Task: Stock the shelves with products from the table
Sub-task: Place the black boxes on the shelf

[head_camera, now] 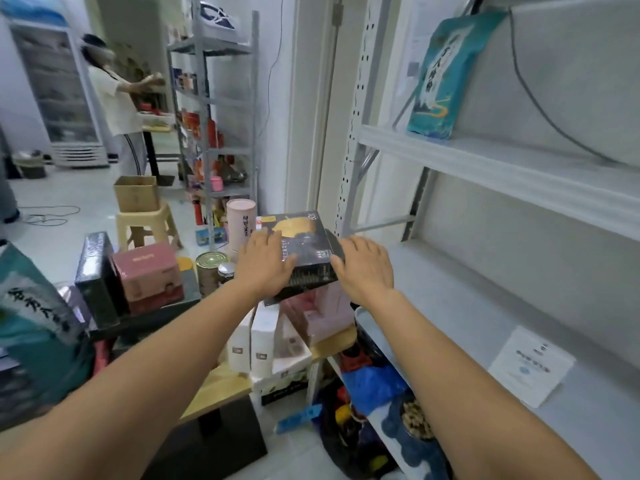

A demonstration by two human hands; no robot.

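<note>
A flat dark box with a gold picture lies on top of pink boxes at the table's right end. My left hand rests on its left side with the fingers spread over the lid. My right hand grips its right edge. The white shelf unit stands to the right; its upper board carries a teal pouch, and the lower board carries a white paper sheet.
The wooden table also bears white cartons, a pink and red box, a black box, a tin can, a pink tube and a teal bag. Bags lie on the floor shelf. A person stands at a far grey rack.
</note>
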